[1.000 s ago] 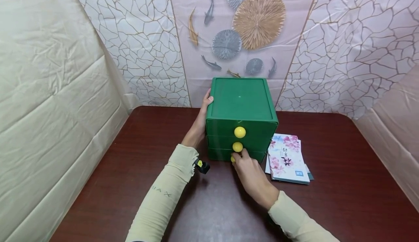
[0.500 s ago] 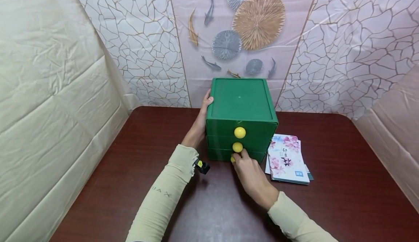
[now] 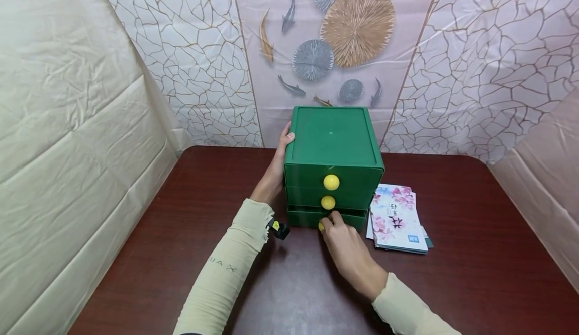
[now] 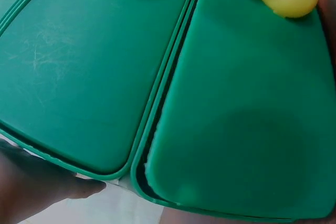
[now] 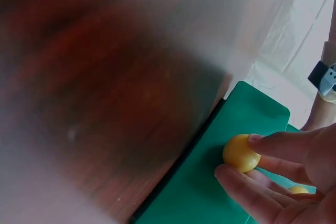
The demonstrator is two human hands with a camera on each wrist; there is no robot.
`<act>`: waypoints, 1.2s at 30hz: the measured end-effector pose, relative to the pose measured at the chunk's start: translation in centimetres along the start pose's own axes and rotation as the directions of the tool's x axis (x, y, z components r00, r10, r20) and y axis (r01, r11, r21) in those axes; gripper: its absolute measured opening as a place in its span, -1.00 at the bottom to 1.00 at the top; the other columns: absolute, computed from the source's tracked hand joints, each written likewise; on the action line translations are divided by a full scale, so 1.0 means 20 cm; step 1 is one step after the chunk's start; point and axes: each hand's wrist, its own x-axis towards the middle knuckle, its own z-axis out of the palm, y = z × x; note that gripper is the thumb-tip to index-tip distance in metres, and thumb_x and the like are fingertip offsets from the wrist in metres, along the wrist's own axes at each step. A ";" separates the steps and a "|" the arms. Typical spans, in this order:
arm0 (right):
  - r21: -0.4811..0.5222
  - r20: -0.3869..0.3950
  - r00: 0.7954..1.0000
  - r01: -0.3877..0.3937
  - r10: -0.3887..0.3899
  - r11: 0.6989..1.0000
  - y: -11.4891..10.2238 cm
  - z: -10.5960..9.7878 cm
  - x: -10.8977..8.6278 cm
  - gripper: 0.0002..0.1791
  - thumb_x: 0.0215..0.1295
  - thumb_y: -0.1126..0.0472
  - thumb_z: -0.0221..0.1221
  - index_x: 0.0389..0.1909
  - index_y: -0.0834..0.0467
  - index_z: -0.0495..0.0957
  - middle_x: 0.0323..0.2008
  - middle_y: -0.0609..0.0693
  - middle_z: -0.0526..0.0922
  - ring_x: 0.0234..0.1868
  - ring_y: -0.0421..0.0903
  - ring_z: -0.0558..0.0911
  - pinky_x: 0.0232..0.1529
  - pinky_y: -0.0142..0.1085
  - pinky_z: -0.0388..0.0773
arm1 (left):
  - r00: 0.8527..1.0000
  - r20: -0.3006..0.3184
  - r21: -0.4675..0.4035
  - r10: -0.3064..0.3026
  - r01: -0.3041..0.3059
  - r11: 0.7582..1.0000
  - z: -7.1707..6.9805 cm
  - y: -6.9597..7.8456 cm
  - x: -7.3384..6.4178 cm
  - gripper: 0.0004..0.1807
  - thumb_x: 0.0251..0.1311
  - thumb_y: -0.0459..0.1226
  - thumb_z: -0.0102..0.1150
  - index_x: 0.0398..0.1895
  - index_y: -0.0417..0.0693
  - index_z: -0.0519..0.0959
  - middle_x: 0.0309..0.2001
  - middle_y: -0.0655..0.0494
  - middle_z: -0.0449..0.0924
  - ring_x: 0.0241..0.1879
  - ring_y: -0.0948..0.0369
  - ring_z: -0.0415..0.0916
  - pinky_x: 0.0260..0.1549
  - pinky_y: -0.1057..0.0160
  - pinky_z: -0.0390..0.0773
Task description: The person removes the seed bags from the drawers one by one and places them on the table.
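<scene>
A green three-drawer cabinet (image 3: 332, 136) with round yellow knobs stands near the back of the table. My left hand (image 3: 275, 173) lies along its left side, fingers extended, the thumb at the top edge. In the left wrist view, part of that hand (image 4: 42, 184) shows beside the cabinet. My right hand (image 3: 347, 247) pinches the yellow knob (image 5: 240, 153) of the bottom drawer (image 3: 303, 219) between thumb and fingers. This drawer sticks out slightly, with a dark gap above its front. The upper two drawers are closed. What the bottom drawer contains is hidden.
Right of the cabinet lies a small stack of flower-printed booklets (image 3: 398, 219). The dark red-brown table (image 3: 470, 234) reaches back to a patterned wall covering (image 3: 312, 93). A pale cloth (image 3: 81, 149) hangs along the left side.
The bottom drawer has come out a little toward me with my right hand on its knob, and a gap has appeared above it. The left hand stays in place.
</scene>
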 end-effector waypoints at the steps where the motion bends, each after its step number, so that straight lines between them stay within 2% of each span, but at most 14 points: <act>1: -0.001 0.006 1.000 -0.002 0.002 1.000 -0.01 0.00 0.00 -0.92 0.34 0.45 0.34 -0.24 0.28 0.63 -0.26 0.12 0.49 -0.57 -0.06 0.61 -0.56 -0.23 0.63 | 1.000 0.002 0.001 -0.004 0.004 1.000 0.00 0.00 0.00 -0.05 0.34 0.29 -0.18 0.75 0.43 -0.19 0.70 0.21 -0.15 0.58 0.06 0.00 0.44 -0.19 0.14; 16: -0.003 0.065 0.998 -0.019 0.019 1.000 -0.07 -0.06 -0.06 -0.90 0.34 0.44 0.35 -0.18 0.26 0.68 -0.26 0.08 0.50 -0.54 -0.12 0.63 -0.54 -0.29 0.64 | 1.000 0.009 -0.001 0.011 -0.011 1.000 0.00 0.00 0.01 -0.06 0.36 0.28 -0.21 0.76 0.38 -0.21 0.71 0.20 -0.19 0.60 0.03 -0.03 0.45 -0.20 0.12; 27: -0.064 0.106 0.994 0.014 -0.007 0.998 -0.11 -0.09 -0.11 -0.88 0.35 0.49 0.30 -0.20 0.25 0.63 -0.25 0.08 0.49 -0.48 -0.13 0.61 -0.58 -0.30 0.61 | 1.000 0.006 0.003 0.021 -0.021 1.000 -0.01 -0.01 0.01 -0.06 0.35 0.25 -0.22 0.76 0.36 -0.18 0.70 0.19 -0.15 0.60 0.03 -0.02 0.45 -0.21 0.12; 36: -0.113 0.113 0.993 0.054 -0.041 0.992 -0.14 -0.10 -0.15 -0.81 0.25 0.55 0.34 -0.22 0.25 0.62 -0.27 0.08 0.50 -0.39 -0.07 0.64 -0.55 -0.24 0.64 | 1.000 0.009 0.003 0.019 -0.019 1.000 -0.01 -0.01 0.01 -0.07 0.35 0.26 -0.21 0.76 0.40 -0.17 0.70 0.18 -0.16 0.59 0.03 -0.02 0.45 -0.21 0.12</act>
